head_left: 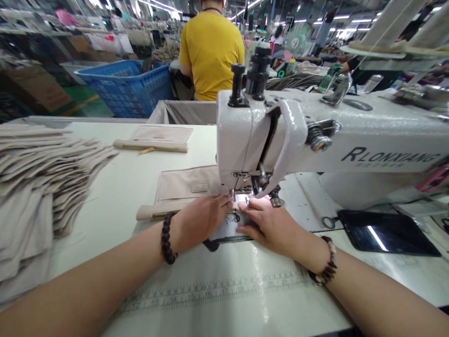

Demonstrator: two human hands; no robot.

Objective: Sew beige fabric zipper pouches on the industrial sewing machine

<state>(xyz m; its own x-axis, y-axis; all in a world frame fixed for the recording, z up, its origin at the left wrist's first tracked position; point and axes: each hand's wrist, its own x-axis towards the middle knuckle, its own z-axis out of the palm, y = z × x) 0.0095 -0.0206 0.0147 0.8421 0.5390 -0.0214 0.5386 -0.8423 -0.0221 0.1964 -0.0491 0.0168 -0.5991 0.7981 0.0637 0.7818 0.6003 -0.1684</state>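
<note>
A beige fabric panel [182,185] with a small rectangular label lies under the head of the white sewing machine [242,135]. Along its near side runs a rolled beige edge [149,212] with a zipper-like strip. My left hand [203,217] is closed on this edge just left of the presser foot [233,194], its fingertips close to it. On the other side, my right hand [268,222] grips the panel's edge with its fingers beside the needle area, thumb lower over the metal plate. The machine head and my fingers hide the panel's right end.
A similar beige piece [161,135] lies farther back on the table. Stacked beige fabric pieces [66,173] cover the left side. A black phone [386,231] and small scissors [329,222] are at right. Beyond stand a blue basket [129,89] and a person in a yellow shirt [212,51].
</note>
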